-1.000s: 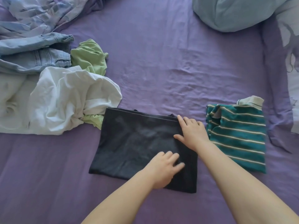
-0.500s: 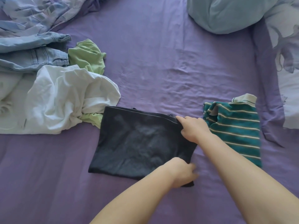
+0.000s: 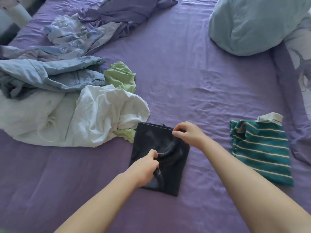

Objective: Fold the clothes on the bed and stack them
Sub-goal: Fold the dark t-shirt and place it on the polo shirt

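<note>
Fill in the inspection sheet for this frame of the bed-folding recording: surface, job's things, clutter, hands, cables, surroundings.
Surface: purple bed sheet, wrinkled.
Job's things: dark garment partly folded, its right side lifted and being turned over; striped green shirt folded, lying apart to its right; unfolded heap at left holds white garment, light green garment and jeans.
Clutter: patterned and purple fabric bunched at the far left.
Hands: left hand grips the dark garment's near edge; right hand pinches its far right corner.
Cables: nothing seen.
Surroundings: pale blue pillow at the far right.
</note>
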The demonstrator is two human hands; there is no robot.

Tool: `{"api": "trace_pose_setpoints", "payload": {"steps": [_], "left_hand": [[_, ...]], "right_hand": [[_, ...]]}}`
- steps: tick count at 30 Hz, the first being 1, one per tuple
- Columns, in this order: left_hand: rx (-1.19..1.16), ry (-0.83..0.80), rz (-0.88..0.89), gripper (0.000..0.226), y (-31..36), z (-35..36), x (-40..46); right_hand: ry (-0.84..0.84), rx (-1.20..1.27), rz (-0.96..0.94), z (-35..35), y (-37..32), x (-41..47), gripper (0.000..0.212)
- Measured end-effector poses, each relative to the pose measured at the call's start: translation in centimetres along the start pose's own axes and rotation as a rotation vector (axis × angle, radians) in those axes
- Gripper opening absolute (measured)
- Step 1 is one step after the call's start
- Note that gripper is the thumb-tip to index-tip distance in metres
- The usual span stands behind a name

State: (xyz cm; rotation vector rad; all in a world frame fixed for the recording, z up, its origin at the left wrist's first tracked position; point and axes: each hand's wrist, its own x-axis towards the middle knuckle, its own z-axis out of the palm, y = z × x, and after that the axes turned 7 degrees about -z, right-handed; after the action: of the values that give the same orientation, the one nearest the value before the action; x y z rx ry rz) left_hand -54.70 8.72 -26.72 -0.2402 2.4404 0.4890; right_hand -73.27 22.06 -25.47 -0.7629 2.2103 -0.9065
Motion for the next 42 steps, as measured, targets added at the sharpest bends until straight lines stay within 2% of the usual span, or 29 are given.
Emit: {"api": "trace_pose_setpoints", "payload": {"steps": [3, 5, 8, 10, 12, 15, 18, 20, 22, 25, 27, 30, 32, 35, 36, 38, 42], "left_hand": [[-0.106, -0.062, -0.103, 0.038, -2.6, 0.5, -1.7], [-0.241, -0.072, -0.209, 0.048, -3.5, 1.0, -2.2], [-0.422, 0.022, -0.339, 0.038, -3.9, 2.1, -2.1], [-0.448, 0.054, -0.378, 0.027, -3.7, 2.5, -1.9], [-0.449, 0.064, -0.402, 0.019, -3.7, 2.7, -1.7], [-0.446, 0.019, -0.392, 0.017, -3.7, 2.4, -1.6], [-0.42, -0.023, -0.372, 0.021, -3.9, 1.9, -1.8], [-0.386, 0.003, -0.416, 0.026, -4.3, 1.2, -1.7], [-0.337, 0.043, -0.488, 0.037, -4.8, 0.7, -1.2], [-0.339, 0.033, -0.559, 0.066, -5.2, 0.5, -0.2], [-0.43, -0.002, -0.623, 0.084, -5.2, 0.5, 0.5], [-0.636, -0.064, -0.731, 0.087, -5.2, 0.6, 1.5], [-0.715, -0.143, -0.757, 0.08, -5.5, 0.8, 1.8], [-0.692, -0.282, -0.68, 0.065, -6.1, 1.0, 1.5], [-0.702, -0.308, -0.658, 0.066, -6.3, 0.9, 1.4], [-0.744, -0.324, -0.621, 0.065, -6.6, 0.6, 1.3], [-0.885, -0.315, -0.578, 0.071, -6.5, -0.9, 1.0]], "right_hand": [[-0.089, 0.08, 0.047, 2.1, -1.9, 1.4, 0.024], [-0.198, -0.101, -0.019, 3.6, -2.5, 2.2, 0.044], [-0.274, -0.431, -0.127, 6.2, -2.5, 3.3, 0.064], [-0.207, -0.63, -0.193, 7.4, -2.5, 4.1, 0.059], [-0.098, -0.744, -0.247, 8.0, -2.6, 4.8, 0.043], [0.028, -0.667, -0.229, 8.0, -2.9, 5.5, 0.029], [0.048, -0.613, -0.219, 7.9, -3.5, 5.8, 0.028], [0.025, -0.636, -0.208, 8.2, -3.9, 6.4, 0.034], [-0.022, -0.621, -0.159, 8.8, -4.2, 7.2, 0.049], [-0.146, -0.608, -0.028, 9.6, -3.8, 7.7, 0.077], [-0.197, -0.673, 0.013, 9.9, -3.2, 7.7, 0.082], [-0.17, -0.859, -0.009, 9.9, -2.9, 7.7, 0.084], [-0.148, -0.868, 0.001, 9.4, -2.9, 7.9, 0.081], [-0.14, -0.806, 0.006, 8.0, -3.0, 7.3, 0.041], [-0.145, -0.793, -0.002, 7.4, -2.9, 6.9, 0.037], [-0.132, -0.743, -0.01, 6.2, -2.8, 5.8, 0.036], [-0.002, -0.621, 0.046, 3.3, -2.3, 3.0, 0.044]]}}
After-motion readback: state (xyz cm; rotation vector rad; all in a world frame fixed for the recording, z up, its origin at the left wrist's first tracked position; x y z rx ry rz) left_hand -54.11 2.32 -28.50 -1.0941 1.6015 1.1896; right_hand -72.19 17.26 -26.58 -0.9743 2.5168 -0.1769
